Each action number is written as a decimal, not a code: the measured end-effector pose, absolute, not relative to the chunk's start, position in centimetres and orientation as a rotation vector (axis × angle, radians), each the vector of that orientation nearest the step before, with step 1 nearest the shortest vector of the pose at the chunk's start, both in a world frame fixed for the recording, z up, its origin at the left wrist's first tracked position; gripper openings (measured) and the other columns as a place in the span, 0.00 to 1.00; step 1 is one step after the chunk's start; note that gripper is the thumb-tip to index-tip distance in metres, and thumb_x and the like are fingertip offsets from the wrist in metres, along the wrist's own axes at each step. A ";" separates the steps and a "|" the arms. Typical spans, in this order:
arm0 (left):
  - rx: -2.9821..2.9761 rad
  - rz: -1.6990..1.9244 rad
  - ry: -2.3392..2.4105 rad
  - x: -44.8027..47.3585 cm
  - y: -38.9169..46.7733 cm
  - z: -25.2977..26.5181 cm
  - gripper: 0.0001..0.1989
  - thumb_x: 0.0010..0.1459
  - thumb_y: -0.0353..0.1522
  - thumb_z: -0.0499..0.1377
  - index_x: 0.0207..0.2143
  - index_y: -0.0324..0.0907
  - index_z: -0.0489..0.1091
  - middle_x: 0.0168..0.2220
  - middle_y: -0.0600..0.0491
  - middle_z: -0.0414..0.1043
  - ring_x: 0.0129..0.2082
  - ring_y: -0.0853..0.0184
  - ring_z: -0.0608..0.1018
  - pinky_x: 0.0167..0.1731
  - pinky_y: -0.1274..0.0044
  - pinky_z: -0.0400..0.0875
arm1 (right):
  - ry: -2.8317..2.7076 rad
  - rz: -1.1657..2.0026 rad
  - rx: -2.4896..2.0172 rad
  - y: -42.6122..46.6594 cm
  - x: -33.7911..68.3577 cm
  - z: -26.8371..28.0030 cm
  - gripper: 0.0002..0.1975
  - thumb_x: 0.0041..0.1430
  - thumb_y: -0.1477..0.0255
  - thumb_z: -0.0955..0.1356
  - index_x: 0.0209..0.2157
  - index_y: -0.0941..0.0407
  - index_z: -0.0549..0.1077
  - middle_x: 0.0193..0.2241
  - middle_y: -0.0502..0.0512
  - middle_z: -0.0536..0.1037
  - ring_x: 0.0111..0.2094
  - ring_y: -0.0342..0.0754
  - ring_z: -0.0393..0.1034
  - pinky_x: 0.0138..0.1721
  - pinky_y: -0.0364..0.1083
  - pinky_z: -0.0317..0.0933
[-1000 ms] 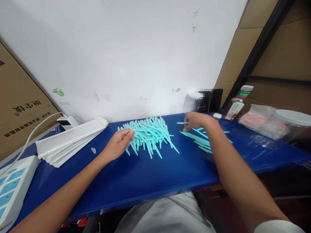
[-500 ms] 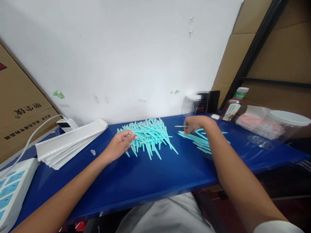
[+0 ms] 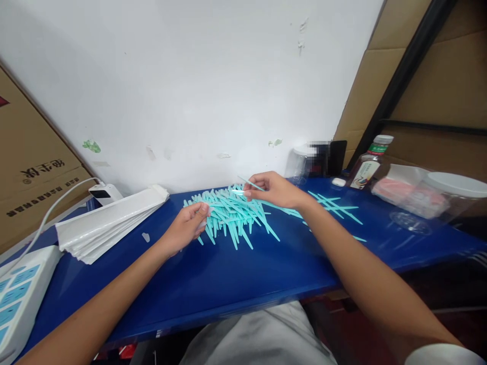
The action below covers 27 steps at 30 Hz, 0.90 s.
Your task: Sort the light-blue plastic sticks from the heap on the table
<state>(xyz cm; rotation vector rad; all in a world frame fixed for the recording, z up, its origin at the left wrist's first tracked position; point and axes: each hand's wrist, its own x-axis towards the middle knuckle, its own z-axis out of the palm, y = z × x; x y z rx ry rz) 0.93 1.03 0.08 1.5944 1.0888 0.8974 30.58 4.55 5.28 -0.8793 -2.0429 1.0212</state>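
A heap of thin, tapered turquoise plastic sticks [image 3: 236, 218] lies on the blue table against the wall. At its left edge my left hand [image 3: 188, 225] is closed in a pinch; a small pale or clear bit shows at the fingertips, too unclear to name. My right hand [image 3: 272, 187] hovers over the heap's right side, thumb and fingers pinched around one turquoise stick [image 3: 249, 182] that points up and left. A looser group of similar sticks [image 3: 337, 208] is spread to the right, partly hidden behind my right forearm.
White plastic sleeves [image 3: 110, 223] are stacked on the left, beside a power strip [image 3: 23, 294] and a white device [image 3: 106, 195] with a cable. On the right stand a bottle [image 3: 367, 165], a lidded clear jar [image 3: 452, 197] and a pink package [image 3: 403, 195]. Cardboard [image 3: 34, 162] leans at left.
My right hand has moved left from the loose group of sticks to above the heap, carrying a stick. That group now shows more, lying crossed. My left hand has hardly moved.
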 end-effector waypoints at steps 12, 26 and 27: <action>1.394 0.766 0.912 2.2 -0.2 0.4 0.19 0.69 0.50 0.54 0.36 0.44 0.62 0.15 0.65 0.54 0.12 0.77 0.50 0.13 0.83 0.44 | -2.003 1.028 -0.681 3.4 25.9 2.5 0.18 0.55 0.58 0.77 0.37 0.59 0.81 0.35 0.55 0.84 0.38 0.49 0.77 0.41 0.46 0.67; 1.345 0.787 0.848 2.5 -0.7 1.3 0.16 0.71 0.46 0.54 0.37 0.44 0.62 0.14 0.65 0.53 0.11 0.76 0.51 0.14 0.81 0.43 | -1.955 0.884 -0.741 3.5 26.1 2.4 0.18 0.58 0.56 0.75 0.36 0.59 0.81 0.35 0.56 0.83 0.38 0.49 0.75 0.42 0.46 0.66; 1.337 0.818 0.861 2.5 -0.7 1.3 0.16 0.71 0.46 0.54 0.36 0.44 0.62 0.14 0.65 0.53 0.11 0.76 0.51 0.14 0.81 0.44 | -1.953 0.879 -0.748 3.4 26.2 2.5 0.18 0.58 0.57 0.75 0.36 0.59 0.81 0.35 0.56 0.83 0.37 0.48 0.75 0.41 0.45 0.66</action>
